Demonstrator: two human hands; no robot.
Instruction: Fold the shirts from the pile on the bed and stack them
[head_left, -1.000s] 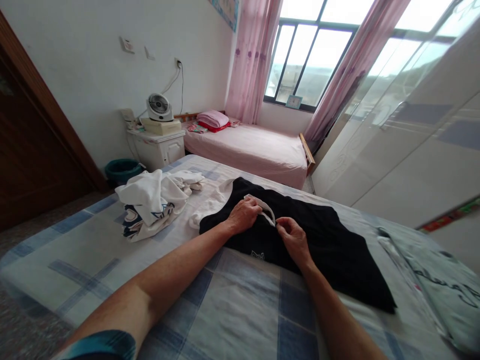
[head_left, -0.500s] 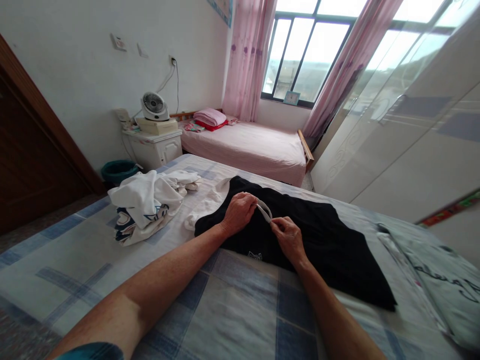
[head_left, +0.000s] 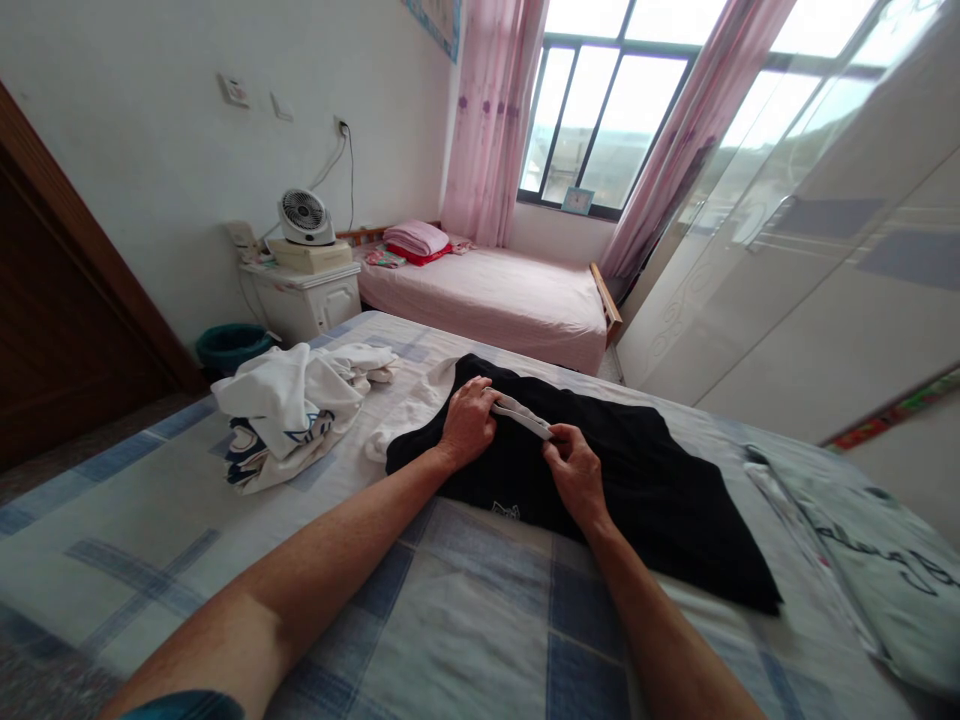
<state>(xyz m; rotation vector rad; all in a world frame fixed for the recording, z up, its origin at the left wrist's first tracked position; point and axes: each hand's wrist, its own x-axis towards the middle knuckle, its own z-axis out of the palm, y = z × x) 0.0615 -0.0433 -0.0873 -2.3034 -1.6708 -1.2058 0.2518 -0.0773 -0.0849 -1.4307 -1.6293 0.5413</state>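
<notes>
Pinching opposite ends of the white ribbed neckband (head_left: 525, 417), the left hand (head_left: 469, 422) and right hand (head_left: 574, 470) are clamping it in their fingers and holding it stretched straight. The band belongs to a black soft cotton shirt (head_left: 660, 490) lying flat on the blue-and-white checked bedsheet (head_left: 480, 620). Light and limp, the cloth is probably slumping wherever unsupported, so band and seams are offering the surest hold. Its long axis is running from the neck end, pointing left toward the crumpled white printed garments (head_left: 292, 405), down to the right.
</notes>
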